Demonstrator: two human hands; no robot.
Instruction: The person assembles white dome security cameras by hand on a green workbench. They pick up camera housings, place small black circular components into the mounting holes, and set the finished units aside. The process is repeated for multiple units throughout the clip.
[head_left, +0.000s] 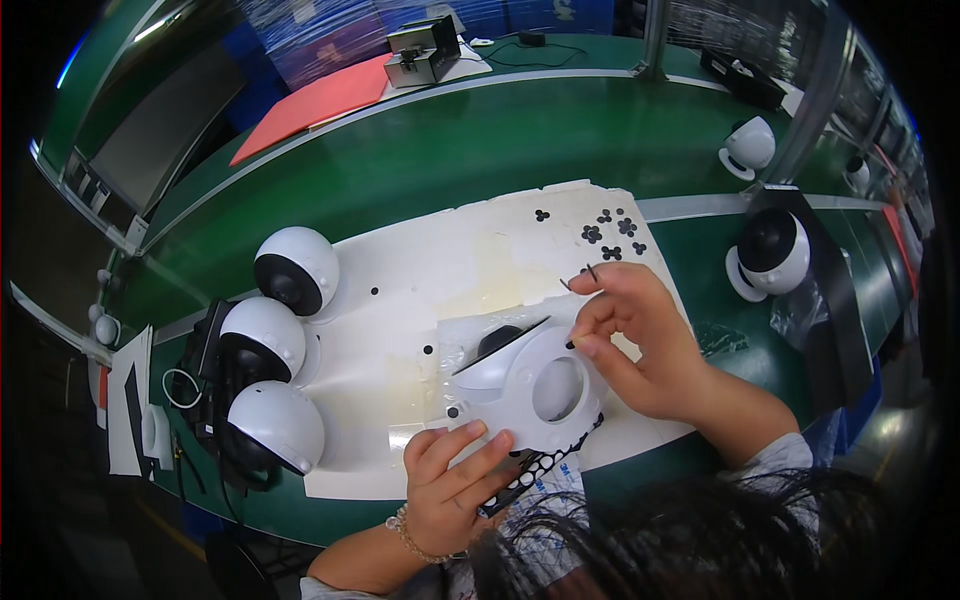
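In front of me a white dome-shaped camera (488,372) lies tipped over, its ring-shaped white base (520,408) facing up. My left hand (450,485) lays its fingers over the base's near left edge and grips it. Beneath that edge is a black sheet with round holes (530,480). My right hand (640,340) is pinched at the base's right side, a small black round pad (571,345) at its thumb tip. A thin dark piece (592,272) shows by its raised fingers; I cannot make out what it is.
Several finished-looking white cameras (297,270) stand on the left, beside black cables. Another camera (773,252) stands at the right. Black pad clusters (592,234) and single dots lie on the pale cardboard sheet (385,270). Farther back are a metal box (422,55) and a red folder (315,105).
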